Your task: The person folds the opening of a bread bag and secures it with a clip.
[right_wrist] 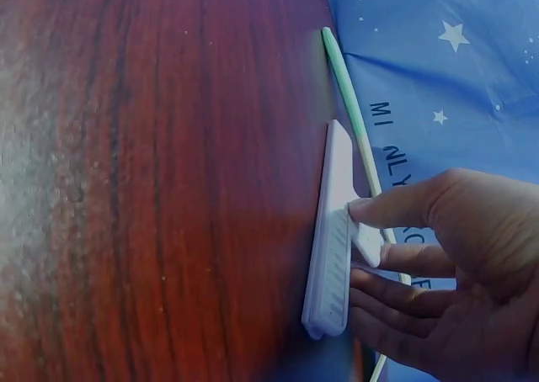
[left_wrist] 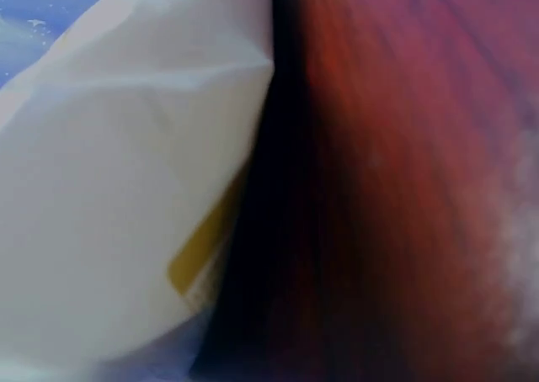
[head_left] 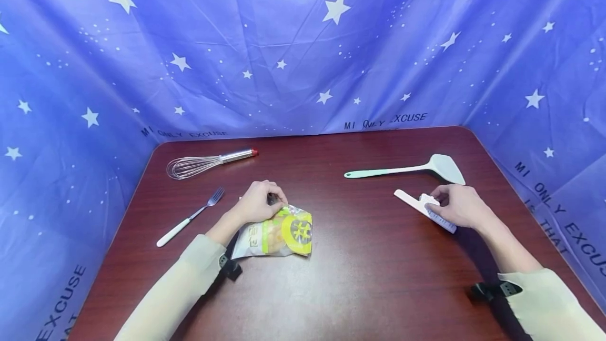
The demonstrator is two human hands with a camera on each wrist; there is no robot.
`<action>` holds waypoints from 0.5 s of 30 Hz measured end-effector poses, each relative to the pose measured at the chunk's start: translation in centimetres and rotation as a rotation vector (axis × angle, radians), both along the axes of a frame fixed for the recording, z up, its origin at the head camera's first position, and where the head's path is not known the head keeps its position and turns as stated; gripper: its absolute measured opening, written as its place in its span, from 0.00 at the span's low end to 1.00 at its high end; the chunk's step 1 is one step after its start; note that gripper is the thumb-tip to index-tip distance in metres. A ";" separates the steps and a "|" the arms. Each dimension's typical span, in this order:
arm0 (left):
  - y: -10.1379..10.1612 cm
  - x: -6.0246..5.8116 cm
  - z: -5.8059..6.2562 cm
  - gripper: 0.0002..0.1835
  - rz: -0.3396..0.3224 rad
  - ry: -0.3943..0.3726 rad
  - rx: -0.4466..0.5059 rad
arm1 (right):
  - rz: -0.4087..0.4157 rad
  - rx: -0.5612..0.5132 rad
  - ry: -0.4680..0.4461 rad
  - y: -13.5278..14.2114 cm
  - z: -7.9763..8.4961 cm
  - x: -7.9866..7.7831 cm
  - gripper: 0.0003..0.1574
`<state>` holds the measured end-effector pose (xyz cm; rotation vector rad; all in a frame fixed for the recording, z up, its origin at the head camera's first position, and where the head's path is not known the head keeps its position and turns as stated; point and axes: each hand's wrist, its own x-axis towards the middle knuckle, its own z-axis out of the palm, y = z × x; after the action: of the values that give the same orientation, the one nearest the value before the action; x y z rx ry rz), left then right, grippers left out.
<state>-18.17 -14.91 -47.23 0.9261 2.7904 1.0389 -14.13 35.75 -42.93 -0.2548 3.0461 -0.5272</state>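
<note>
Two bare hands, in pale sleeves, work above a dark reddish wooden table [head_left: 350, 278]. At left of centre, the left hand [head_left: 258, 203] pinches the far edge of a food bag [head_left: 286, 233], its thumb and forefinger together. The bag lies on the table, white and clear with green and yellow printing. Its boldest mark is a yellow circle enclosing a large dark character shaped like a hash sign; smaller characters to the left are too small to read. The left wrist view is mostly pale, blurred bag, with no legible lettering.

At right, the right hand [head_left: 456, 207] grips a white clip [head_left: 420, 206] by its raised tab, thumb on one side and fingers on the other. Fine marks run along the clip's side, unreadable.

Left of the bag is a fork [head_left: 190, 218] with a white handle, tines pointing to the far right. Farther off lies a wire whisk [head_left: 220, 160] with a red-tipped handle. Just beyond the clip rests a pale spatula [head_left: 404, 170], its mint-green handle end to the left.

Blue curtains [head_left: 284, 93] with white stars enclose the table. Black lettering along the far curtain reads "MI ONLY EXCUSE" twice; the right side repeats it, with "THAT" below.
</note>
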 end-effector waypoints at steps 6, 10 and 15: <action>0.2 -0.2 0.3 0.07 -0.021 0.009 -0.026 | 0.018 0.007 -0.012 -0.2 0.0 0.1 0.13; 0.2 -0.3 0.3 0.07 -0.023 0.006 -0.033 | 0.037 -0.025 -0.018 -0.7 0.4 -0.2 0.15; 0.2 -0.4 0.2 0.07 -0.023 0.009 -0.035 | 0.029 -0.085 -0.022 -1.3 1.4 -0.8 0.14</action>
<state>-18.55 -14.66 -47.07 0.9600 2.7886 0.9821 -14.93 34.41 -41.52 -0.2944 2.9979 -0.6539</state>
